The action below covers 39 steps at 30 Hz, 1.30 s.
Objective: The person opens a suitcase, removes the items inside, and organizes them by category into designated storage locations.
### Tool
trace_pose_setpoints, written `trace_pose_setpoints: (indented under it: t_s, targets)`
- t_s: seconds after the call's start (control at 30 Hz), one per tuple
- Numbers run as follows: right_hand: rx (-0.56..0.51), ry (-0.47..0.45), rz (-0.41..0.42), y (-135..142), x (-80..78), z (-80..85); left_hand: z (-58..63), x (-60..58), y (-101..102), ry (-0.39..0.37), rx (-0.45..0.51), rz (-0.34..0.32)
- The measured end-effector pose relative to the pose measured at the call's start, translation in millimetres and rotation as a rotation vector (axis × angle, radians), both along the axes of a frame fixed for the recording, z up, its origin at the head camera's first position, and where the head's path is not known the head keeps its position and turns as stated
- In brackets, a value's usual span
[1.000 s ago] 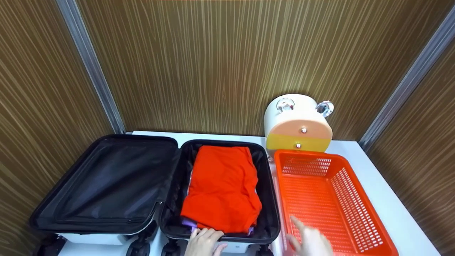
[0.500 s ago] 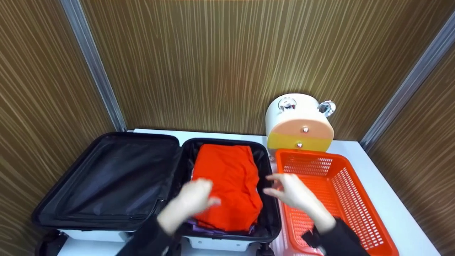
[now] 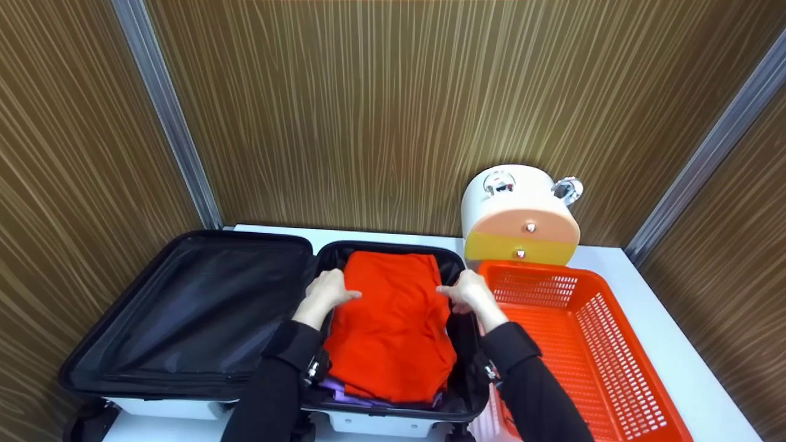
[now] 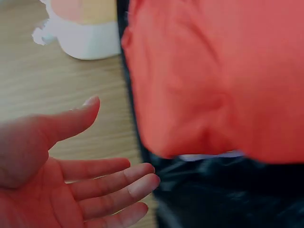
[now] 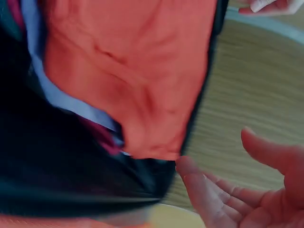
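Note:
A folded red garment (image 3: pixel 393 331) lies on top of purple clothing (image 3: pixel 356 393) inside the right half of an open black-lined suitcase (image 3: pixel 470 393). My left hand (image 3: pixel 325 290) hovers at the garment's left edge, thumb spread from the fingers. On the opposite side my right hand (image 3: pixel 470 291) is over the suitcase's right edge, its thumb pointing toward the red cloth. Straight, empty fingers (image 4: pixel 114 190) show in the left wrist view. In the right wrist view, the fingers (image 5: pixel 204 194) reach out near a corner of the red garment (image 5: pixel 156 95), with nothing held.
The suitcase's other half (image 3: pixel 184 307) lies open at left, its black lining zipped. An orange-red plastic basket (image 3: pixel 638 344) stands at right. Behind it is a round white case (image 3: pixel 522 209) with orange and yellow drawers. A wood-grain wall (image 3: pixel 344 123) closes the back.
My left hand has left the suitcase's front edge and moved forward to the garment's left side. My right hand has come from over the basket forward and left to the garment's right side.

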State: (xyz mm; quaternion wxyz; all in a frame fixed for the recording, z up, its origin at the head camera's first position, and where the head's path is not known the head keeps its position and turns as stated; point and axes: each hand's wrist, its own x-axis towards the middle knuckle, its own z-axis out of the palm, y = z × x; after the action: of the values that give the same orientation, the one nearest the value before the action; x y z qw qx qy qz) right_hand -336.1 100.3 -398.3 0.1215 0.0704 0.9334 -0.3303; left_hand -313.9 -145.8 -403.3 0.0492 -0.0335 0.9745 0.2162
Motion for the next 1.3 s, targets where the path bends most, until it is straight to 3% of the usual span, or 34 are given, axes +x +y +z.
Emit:
trace_pose_setpoints:
  t_s: [0.2,0.37,0.57,0.73,0.83,0.93,1.0,1.07,1.23,1.3]
  targets:
    - [-0.063,-0.144,-0.04,-4.7,-6.7,-30.4,-28.7,-6.4,-4.7,-0.057,0.069,0.087]
    - [-0.118,-0.22,-0.026,-7.5,-4.0,-49.6,-44.7,-7.6,-1.3,-0.026,0.089,0.132]
    - [-0.137,-0.234,-0.016,-7.6,-1.4,-66.0,-52.1,-5.0,10.2,0.099,0.025,0.168]
    - [-0.209,-0.237,-0.073,-9.8,-1.2,-72.4,-52.4,-2.7,15.6,0.14,-0.029,0.167]
    - [-0.24,-0.191,-0.087,-6.2,-12.9,-90.8,-52.8,-1.7,16.5,0.164,-0.028,0.165]
    - [-0.227,-0.093,-0.064,8.0,-50.7,-141.4,-51.4,-1.6,17.4,0.188,-0.015,0.161]
    - [-0.212,-0.037,-0.036,14.6,-66.5,-160.0,-49.7,-1.7,17.9,0.199,-0.003,0.154]
    - [-0.145,0.019,-0.04,12.1,-69.8,-159.9,-47.1,-1.3,18.4,0.209,0.005,0.149]
    - [-0.049,0.128,-0.07,-15.4,-16.9,-79.7,-38.0,-0.1,22.4,0.23,0.015,0.126]
    - [-0.06,0.155,-0.058,-21.4,-4.8,-60.7,-33.6,0.2,25.0,0.24,0.012,0.109]
